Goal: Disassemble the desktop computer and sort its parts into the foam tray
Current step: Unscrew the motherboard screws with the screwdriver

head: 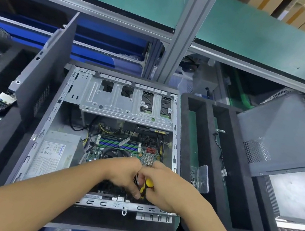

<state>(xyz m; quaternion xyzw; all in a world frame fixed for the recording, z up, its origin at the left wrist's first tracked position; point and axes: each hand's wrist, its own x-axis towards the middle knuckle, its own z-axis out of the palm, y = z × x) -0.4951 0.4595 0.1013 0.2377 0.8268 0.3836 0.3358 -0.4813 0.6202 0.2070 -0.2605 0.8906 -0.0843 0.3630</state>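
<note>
Where the computer (129, 103) lies open, left hand (123, 173) and right hand (164, 188) grip a screwdriver (148, 184).

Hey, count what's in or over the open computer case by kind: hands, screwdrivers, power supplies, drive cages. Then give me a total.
hands: 2, the left hand and the right hand
screwdriver: 1
power supply: 1
drive cage: 1
total: 5
</note>
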